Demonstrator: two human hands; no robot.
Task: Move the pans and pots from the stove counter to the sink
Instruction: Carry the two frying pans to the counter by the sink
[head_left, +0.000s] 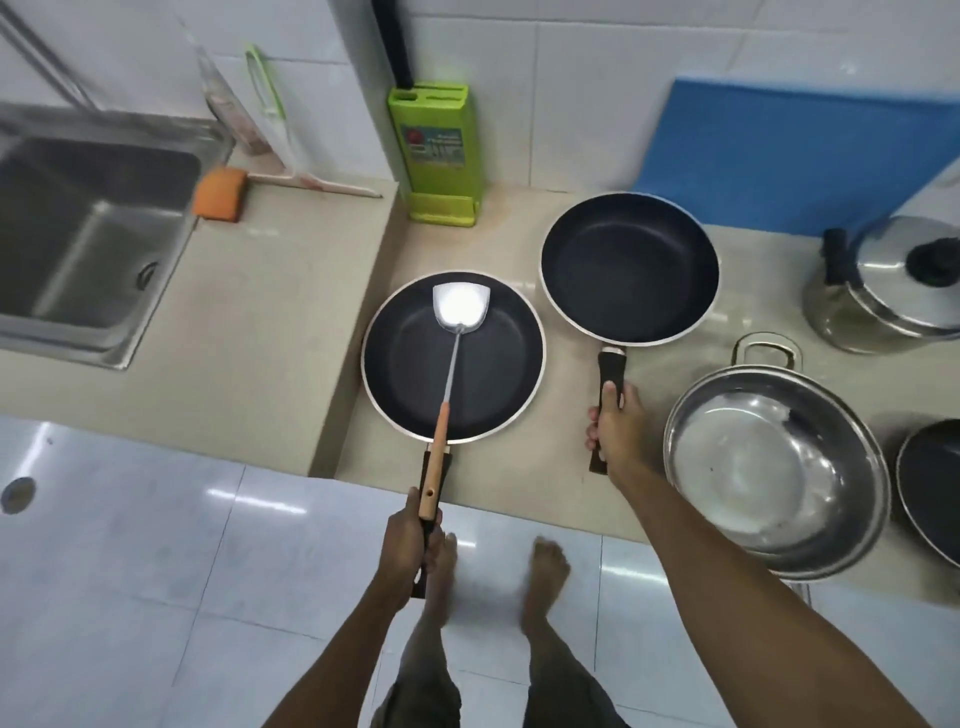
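Note:
Two black frying pans stand on the beige stove counter (519, 499). My left hand (410, 545) grips the handle of the nearer pan (483, 374), which juts over the counter's front edge. A metal spatula (460, 306) with a wooden handle lies in that pan, its handle end at my left hand. My right hand (615, 431) is closed round the black handle of the farther pan (631, 270). An empty steel pot (774, 467) sits to the right of my right hand. The steel sink (88, 234) is at the far left, on a higher counter.
A lidded steel pot (893, 291) stands at the right edge, and part of another black pan (935, 478) shows below it. A green knife block (439, 156), a blue cutting board (800, 156) and an orange sponge (218, 195) line the back wall. My bare feet are on the white floor tiles.

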